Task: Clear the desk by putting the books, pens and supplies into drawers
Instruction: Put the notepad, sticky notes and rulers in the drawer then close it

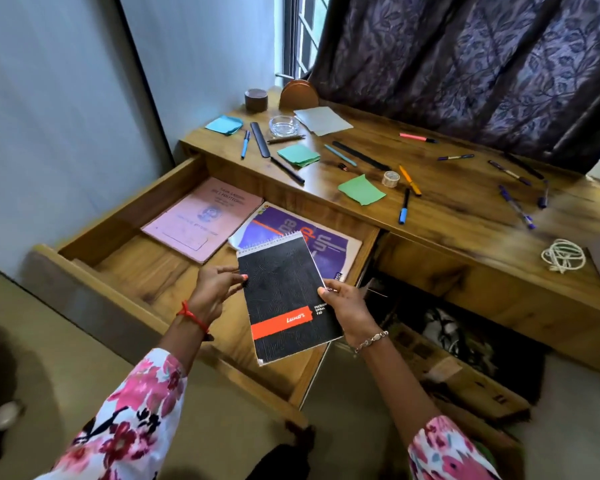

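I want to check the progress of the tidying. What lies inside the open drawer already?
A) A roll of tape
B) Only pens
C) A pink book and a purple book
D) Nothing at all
C: a pink book and a purple book lie flat in the open drawer, beyond the black spiral pad.

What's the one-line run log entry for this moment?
step: stowing black spiral pad | right hand: grips pad | left hand: fingertips at its edge | drawer: open, two books inside | desk: pens, notes remain

Cluttered desk (pens, sticky notes)
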`<state>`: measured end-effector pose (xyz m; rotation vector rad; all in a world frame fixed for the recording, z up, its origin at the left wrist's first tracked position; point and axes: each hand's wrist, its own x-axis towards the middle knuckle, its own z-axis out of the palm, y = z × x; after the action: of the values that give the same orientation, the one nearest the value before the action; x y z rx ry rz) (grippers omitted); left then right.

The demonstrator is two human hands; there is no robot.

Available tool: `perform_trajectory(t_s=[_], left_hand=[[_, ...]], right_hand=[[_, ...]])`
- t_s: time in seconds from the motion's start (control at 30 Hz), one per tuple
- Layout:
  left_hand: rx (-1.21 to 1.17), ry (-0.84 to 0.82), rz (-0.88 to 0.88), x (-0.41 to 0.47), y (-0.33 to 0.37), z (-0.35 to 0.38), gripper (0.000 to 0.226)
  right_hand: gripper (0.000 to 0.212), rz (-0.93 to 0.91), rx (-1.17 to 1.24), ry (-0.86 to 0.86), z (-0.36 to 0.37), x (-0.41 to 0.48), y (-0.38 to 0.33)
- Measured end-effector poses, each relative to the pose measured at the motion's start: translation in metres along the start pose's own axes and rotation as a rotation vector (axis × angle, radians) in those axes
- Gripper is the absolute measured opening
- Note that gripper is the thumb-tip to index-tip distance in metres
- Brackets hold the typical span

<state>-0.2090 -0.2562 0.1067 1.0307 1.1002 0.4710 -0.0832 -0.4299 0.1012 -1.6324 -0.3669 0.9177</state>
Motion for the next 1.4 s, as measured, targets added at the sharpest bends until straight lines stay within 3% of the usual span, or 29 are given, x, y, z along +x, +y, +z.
perform_trajectory(t_s=[0.3,0.37,0.47,0.57,0.7,0.73,0.83,0.93,1.1,1.23,1.4], left_hand=[[0.11,-0.066,-0.113,0.023,0.008,-0.054,0.052],[0.207,-0.102,-0.139,0.037,0.015,-0.071,0.046],[0.39,-0.146,-0.163,0.06,0.024,-0.099,0.013],[0.528,-0.102,-0.128,0.087,0.031,-0.132,0.025],[0.794,-0.122,-0.085,0.113,0.046,-0.17,0.018],[0.875,-0.143,-0.066,0.12,0.051,-0.178,0.02],[1.057,-0.289,-0.059,0.137,0.056,-0.193,0.058],[1.438,-0.38,-0.057,0.147,0.048,-0.202,0.094],[1.632,-0.436,-0.051,0.164,0.038,-0.209,0.098],[1.632,-0.42,-0.117,0.176,0.038,-0.211,0.098],[1.605,-0.364,-0.185,0.184,0.035,-0.212,0.101]], right_hand=[[0.027,0.03,-0.033,0.005,0.046,0.017,0.013],[0.029,0.051,-0.086,-0.032,0.057,0.033,0.009],[0.034,0.078,-0.148,-0.076,0.081,0.063,0.008],[0.034,0.137,-0.208,-0.119,0.12,0.096,0.012],[0.03,0.185,-0.296,-0.178,0.175,0.132,0.011],[0.03,0.2,-0.312,-0.195,0.187,0.141,0.009],[0.033,0.201,-0.359,-0.239,0.219,0.165,0.0],[0.036,0.148,-0.392,-0.277,0.248,0.187,-0.011],[0.036,0.125,-0.532,-0.314,0.284,0.218,-0.016],[0.036,0.07,-0.675,-0.349,0.308,0.227,-0.006],[0.032,-0.085,-0.828,-0.252,0.324,0.224,0.008]])
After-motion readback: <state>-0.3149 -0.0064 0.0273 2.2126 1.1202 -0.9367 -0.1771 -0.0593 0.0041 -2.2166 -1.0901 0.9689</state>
